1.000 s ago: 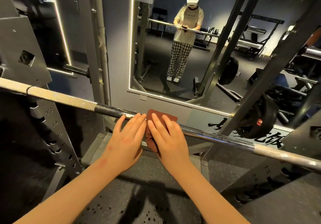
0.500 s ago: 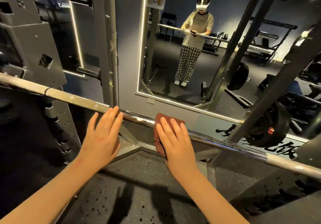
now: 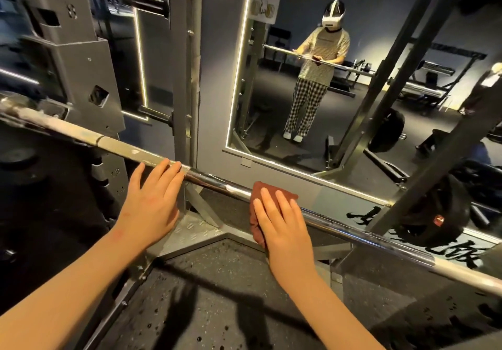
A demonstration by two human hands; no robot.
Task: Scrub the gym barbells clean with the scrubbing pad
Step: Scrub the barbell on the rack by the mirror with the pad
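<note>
Brown pad (image 3: 256, 219) between right hand (image 3: 282, 222) and barbell (image 3: 212, 180)

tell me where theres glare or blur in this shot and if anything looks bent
Head view: bright glare streaks on the chrome barbell between the left hand and right hand; the bar's far left end and the rack are motion-smeared; wide-angle bowing bends the uprights.

wall: grey, LED-edged mirror (image 3: 271, 105) | floor: dark speckled rubber (image 3: 222, 290) | left: grey steel rack upright (image 3: 81, 78)
</note>
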